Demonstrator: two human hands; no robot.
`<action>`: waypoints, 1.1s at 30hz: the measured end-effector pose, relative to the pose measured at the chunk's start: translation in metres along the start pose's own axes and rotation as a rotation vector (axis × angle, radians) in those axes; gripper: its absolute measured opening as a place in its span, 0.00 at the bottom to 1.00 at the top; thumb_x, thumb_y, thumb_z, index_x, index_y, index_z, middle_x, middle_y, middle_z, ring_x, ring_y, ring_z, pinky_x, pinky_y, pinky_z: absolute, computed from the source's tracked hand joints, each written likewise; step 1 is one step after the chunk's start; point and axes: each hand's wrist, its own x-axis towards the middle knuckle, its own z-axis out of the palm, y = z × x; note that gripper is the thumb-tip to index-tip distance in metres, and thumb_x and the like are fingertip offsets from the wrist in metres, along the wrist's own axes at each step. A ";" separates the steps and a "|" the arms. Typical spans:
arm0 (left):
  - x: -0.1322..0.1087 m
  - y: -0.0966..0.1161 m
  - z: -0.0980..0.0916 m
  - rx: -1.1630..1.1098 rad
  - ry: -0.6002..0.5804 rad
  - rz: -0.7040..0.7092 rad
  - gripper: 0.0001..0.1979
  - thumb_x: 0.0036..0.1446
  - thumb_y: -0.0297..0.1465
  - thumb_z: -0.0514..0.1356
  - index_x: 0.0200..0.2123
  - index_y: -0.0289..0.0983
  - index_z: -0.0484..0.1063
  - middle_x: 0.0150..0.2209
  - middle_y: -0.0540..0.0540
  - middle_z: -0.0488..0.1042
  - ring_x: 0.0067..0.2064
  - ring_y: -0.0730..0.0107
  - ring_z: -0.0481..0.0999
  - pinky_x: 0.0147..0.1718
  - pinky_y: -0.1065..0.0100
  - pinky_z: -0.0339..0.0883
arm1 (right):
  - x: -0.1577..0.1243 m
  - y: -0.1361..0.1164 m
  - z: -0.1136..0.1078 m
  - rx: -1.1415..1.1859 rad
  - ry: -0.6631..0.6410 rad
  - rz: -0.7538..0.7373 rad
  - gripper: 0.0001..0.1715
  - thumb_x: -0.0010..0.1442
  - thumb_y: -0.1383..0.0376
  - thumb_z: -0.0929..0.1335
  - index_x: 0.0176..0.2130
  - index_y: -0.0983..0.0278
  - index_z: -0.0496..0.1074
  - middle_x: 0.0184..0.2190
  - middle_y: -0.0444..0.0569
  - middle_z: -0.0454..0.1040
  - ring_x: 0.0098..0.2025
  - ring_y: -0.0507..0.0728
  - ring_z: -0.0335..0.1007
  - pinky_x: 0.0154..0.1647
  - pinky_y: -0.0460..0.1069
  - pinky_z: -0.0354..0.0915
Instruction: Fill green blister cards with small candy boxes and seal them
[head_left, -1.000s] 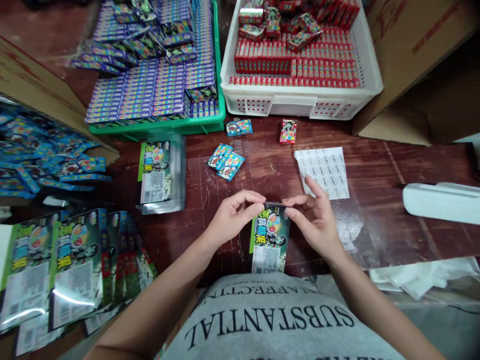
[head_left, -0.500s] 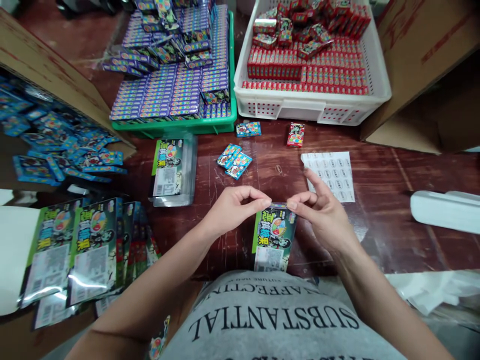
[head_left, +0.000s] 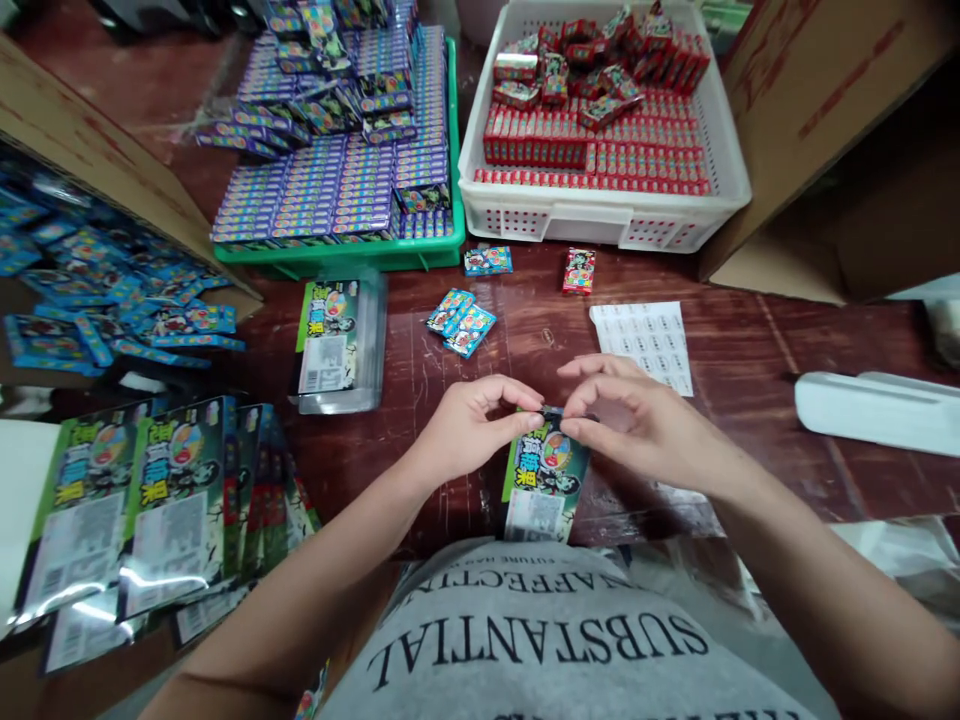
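The left hand point(head_left: 465, 425) and right hand point(head_left: 649, 420) face each other, just apart, fingers point(head_left: 517, 391) bent.

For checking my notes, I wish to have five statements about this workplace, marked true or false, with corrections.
1. The left hand pinches the far edge of the green-and-black package. True.
2. The right hand is inside the white basket. False: it is at the package's far edge.
3. The white basket holds purple boxes. False: red boxes.
4. The sticker sheet appears lower in the picture than the loose red box. True.
5. The loose blue boxes stand in the green crate. False: they lie on the table.
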 end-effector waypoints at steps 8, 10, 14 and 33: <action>-0.008 -0.007 0.001 -0.049 0.051 0.036 0.06 0.57 0.32 0.69 0.38 0.37 0.80 0.43 0.42 0.82 0.45 0.63 0.82 0.49 0.58 0.75 | 0.000 0.011 0.020 -0.166 0.193 -0.089 0.16 0.62 0.55 0.73 0.49 0.54 0.73 0.55 0.55 0.70 0.60 0.68 0.67 0.59 0.69 0.67; -0.012 -0.009 0.002 -0.061 0.061 0.084 0.07 0.57 0.32 0.69 0.38 0.36 0.80 0.42 0.41 0.83 0.45 0.63 0.82 0.50 0.59 0.75 | -0.005 0.023 0.022 -0.226 0.196 -0.158 0.11 0.62 0.52 0.71 0.43 0.52 0.76 0.51 0.55 0.73 0.55 0.70 0.72 0.54 0.72 0.69; -0.031 -0.004 -0.011 0.109 0.112 0.134 0.08 0.60 0.35 0.67 0.42 0.38 0.79 0.45 0.43 0.82 0.48 0.62 0.82 0.52 0.60 0.73 | 0.012 0.061 0.030 -0.197 -0.074 -0.257 0.19 0.62 0.50 0.68 0.53 0.39 0.75 0.46 0.54 0.81 0.44 0.70 0.80 0.41 0.65 0.78; -0.261 0.004 -0.072 -0.882 1.704 -0.477 0.23 0.56 0.50 0.68 0.48 0.42 0.74 0.45 0.49 0.75 0.36 0.71 0.74 0.31 0.69 0.69 | 0.252 -0.147 0.297 0.107 -0.510 -0.113 0.23 0.59 0.52 0.73 0.48 0.65 0.75 0.46 0.56 0.78 0.49 0.64 0.74 0.54 0.59 0.66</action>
